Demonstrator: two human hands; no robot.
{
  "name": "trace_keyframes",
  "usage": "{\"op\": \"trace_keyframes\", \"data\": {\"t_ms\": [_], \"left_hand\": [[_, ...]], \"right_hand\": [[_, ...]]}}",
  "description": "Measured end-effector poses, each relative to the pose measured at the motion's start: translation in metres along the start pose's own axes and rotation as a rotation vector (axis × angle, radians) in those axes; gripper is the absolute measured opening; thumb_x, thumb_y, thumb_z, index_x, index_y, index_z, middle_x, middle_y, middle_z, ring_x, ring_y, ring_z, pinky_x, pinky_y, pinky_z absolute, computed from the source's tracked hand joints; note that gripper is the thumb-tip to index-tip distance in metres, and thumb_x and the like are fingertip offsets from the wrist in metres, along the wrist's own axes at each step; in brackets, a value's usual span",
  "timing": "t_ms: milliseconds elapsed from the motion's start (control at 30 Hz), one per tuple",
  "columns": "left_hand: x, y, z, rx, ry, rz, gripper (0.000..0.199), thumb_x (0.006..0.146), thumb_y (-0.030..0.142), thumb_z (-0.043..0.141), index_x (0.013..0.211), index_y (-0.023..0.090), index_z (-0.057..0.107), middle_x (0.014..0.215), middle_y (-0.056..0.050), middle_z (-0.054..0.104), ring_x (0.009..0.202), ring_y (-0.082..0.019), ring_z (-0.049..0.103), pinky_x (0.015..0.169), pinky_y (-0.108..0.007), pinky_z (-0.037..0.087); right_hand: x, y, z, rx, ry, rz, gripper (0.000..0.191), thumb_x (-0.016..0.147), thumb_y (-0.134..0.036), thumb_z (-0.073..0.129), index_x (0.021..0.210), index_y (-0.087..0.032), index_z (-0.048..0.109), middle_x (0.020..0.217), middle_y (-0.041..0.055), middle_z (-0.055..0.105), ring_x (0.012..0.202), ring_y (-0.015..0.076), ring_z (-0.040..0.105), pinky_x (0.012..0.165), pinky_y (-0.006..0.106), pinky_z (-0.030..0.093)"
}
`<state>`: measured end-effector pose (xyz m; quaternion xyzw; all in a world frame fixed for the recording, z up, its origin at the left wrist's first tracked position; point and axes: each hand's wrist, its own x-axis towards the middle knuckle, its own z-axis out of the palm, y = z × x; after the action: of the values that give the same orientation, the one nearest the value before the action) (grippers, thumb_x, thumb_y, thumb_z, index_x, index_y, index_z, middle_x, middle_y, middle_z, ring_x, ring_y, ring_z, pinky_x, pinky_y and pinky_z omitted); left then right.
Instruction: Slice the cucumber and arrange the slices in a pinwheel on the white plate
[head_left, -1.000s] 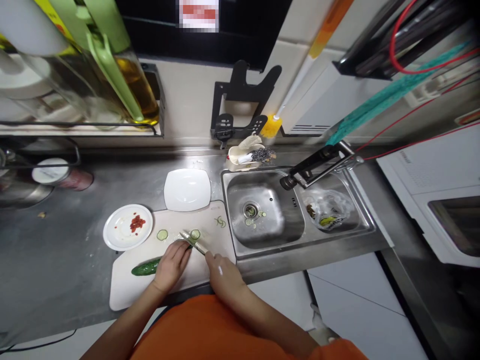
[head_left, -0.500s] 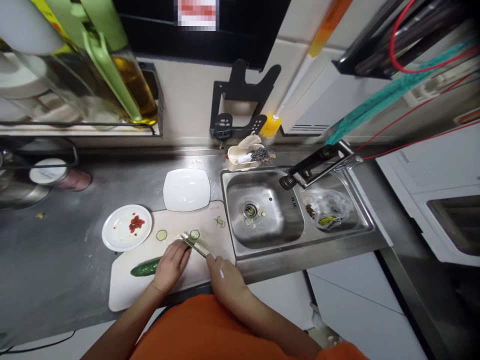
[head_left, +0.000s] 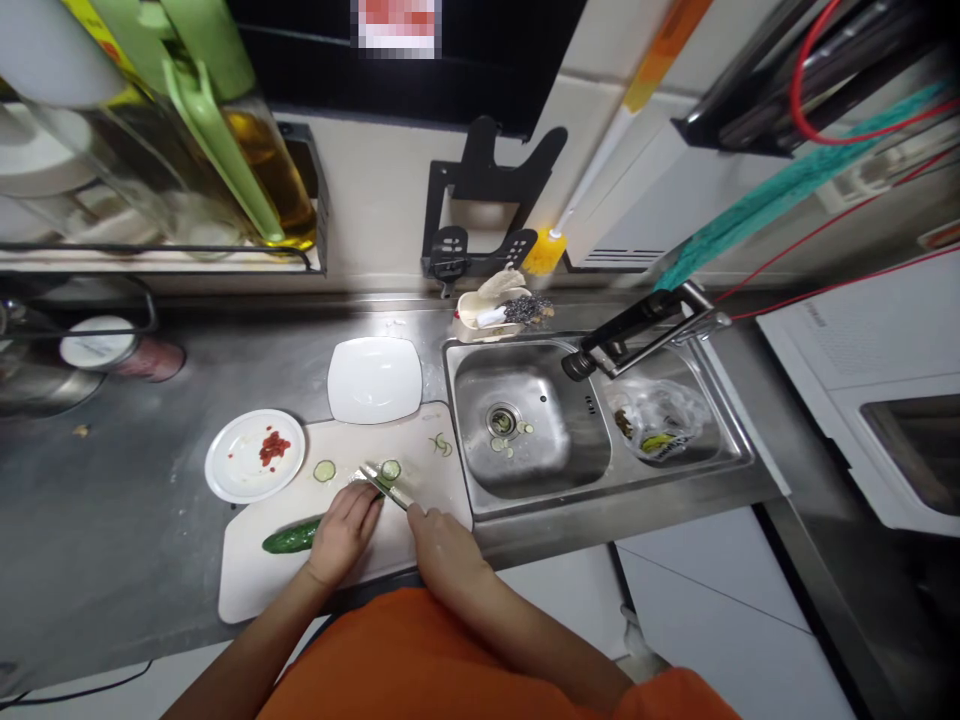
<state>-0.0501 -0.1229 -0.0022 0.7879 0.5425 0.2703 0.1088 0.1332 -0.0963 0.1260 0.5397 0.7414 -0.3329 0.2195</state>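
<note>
Compared with half a second ago, little differs: at lower centre, the right hand (head_left: 450,552) sits slightly closer to the left, its fingers closed around the handle of the knife (head_left: 385,488). At lower left of centre, the left hand (head_left: 343,530) keeps its fingers together over the cucumber (head_left: 289,537), holding it against the cutting board (head_left: 251,588); its green end sticks out to the left of that hand. Two cucumber slices (head_left: 324,470) lie above the hands, unmoved, and the round plate (head_left: 225,470) at left stays put too.
</note>
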Motion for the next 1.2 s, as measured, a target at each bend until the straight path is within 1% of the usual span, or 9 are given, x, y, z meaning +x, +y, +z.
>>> {"op": "trace_keyframes", "data": {"t_ms": [133, 267, 533, 700, 800, 867, 1067, 1200], "left_hand": [[0.000, 0.000, 0.000, -0.005, -0.006, 0.000, 0.021, 0.090, 0.023, 0.051, 0.107, 0.016, 0.061, 0.099, -0.010, 0.068, 0.098, -0.022, 0.062, 0.093, -0.041, 0.050], [-0.001, -0.001, 0.001, -0.002, -0.011, 0.001, 0.022, 0.090, 0.023, 0.051, 0.109, 0.016, 0.060, 0.101, -0.010, 0.068, 0.100, -0.022, 0.062, 0.094, -0.041, 0.049], [-0.004, -0.004, 0.004, -0.008, -0.029, -0.013, 0.024, 0.090, 0.023, 0.051, 0.112, 0.017, 0.061, 0.104, -0.010, 0.068, 0.101, -0.022, 0.062, 0.095, -0.041, 0.049], [-0.005, -0.005, 0.004, -0.018, -0.035, -0.026, 0.025, 0.090, 0.023, 0.051, 0.112, 0.017, 0.060, 0.104, -0.010, 0.068, 0.101, -0.022, 0.062, 0.095, -0.041, 0.049], [-0.005, -0.004, 0.004, -0.033, -0.040, -0.033, 0.027, 0.091, 0.024, 0.050, 0.115, 0.017, 0.059, 0.106, -0.010, 0.068, 0.103, -0.022, 0.062, 0.094, -0.040, 0.050], [-0.004, -0.004, 0.003, -0.036, -0.042, -0.033, 0.027, 0.091, 0.025, 0.049, 0.114, 0.018, 0.059, 0.107, -0.010, 0.068, 0.104, -0.022, 0.061, 0.094, -0.040, 0.050], [-0.001, -0.001, -0.001, -0.024, -0.023, -0.023, 0.023, 0.091, 0.025, 0.050, 0.110, 0.017, 0.059, 0.103, -0.010, 0.068, 0.100, -0.023, 0.062, 0.093, -0.041, 0.050], [-0.001, 0.000, -0.001, -0.006, -0.008, -0.015, 0.021, 0.091, 0.025, 0.050, 0.108, 0.017, 0.059, 0.101, -0.011, 0.067, 0.099, -0.023, 0.062, 0.092, -0.041, 0.050]], "right_hand": [[0.007, -0.002, 0.001, -0.009, 0.016, -0.009, 0.033, 0.091, -0.003, 0.032, 0.115, -0.014, 0.052, 0.100, 0.0123, 0.067, 0.094, 0.0217, 0.065, 0.072, 0.026, 0.050], [0.015, -0.004, 0.004, 0.000, 0.029, -0.032, 0.033, 0.092, -0.004, 0.031, 0.115, -0.013, 0.053, 0.096, 0.0128, 0.067, 0.094, 0.0224, 0.065, 0.073, 0.028, 0.051], [0.037, -0.006, 0.022, 0.040, 0.090, -0.046, 0.036, 0.092, -0.005, 0.028, 0.114, -0.014, 0.055, 0.097, 0.0125, 0.068, 0.091, 0.0218, 0.066, 0.072, 0.028, 0.050], [0.043, 0.000, 0.034, 0.022, 0.132, -0.056, 0.037, 0.091, -0.006, 0.029, 0.116, -0.014, 0.055, 0.095, 0.0115, 0.067, 0.088, 0.0216, 0.065, 0.072, 0.028, 0.049], [0.040, 0.005, 0.038, 0.009, 0.152, -0.063, 0.038, 0.091, -0.005, 0.030, 0.119, -0.015, 0.054, 0.097, 0.0111, 0.067, 0.090, 0.0219, 0.064, 0.073, 0.029, 0.049], [0.034, 0.008, 0.036, 0.005, 0.152, -0.055, 0.038, 0.091, -0.006, 0.030, 0.120, -0.015, 0.053, 0.098, 0.0112, 0.067, 0.090, 0.0224, 0.064, 0.073, 0.029, 0.049], [0.006, 0.006, 0.020, -0.009, 0.138, -0.006, 0.035, 0.091, -0.004, 0.032, 0.114, -0.017, 0.054, 0.094, 0.0093, 0.066, 0.085, 0.0203, 0.065, 0.069, 0.025, 0.047], [-0.009, 0.001, 0.011, -0.007, 0.089, 0.011, 0.033, 0.090, -0.004, 0.034, 0.112, -0.016, 0.055, 0.095, 0.0105, 0.067, 0.086, 0.0205, 0.065, 0.070, 0.025, 0.047]]}}
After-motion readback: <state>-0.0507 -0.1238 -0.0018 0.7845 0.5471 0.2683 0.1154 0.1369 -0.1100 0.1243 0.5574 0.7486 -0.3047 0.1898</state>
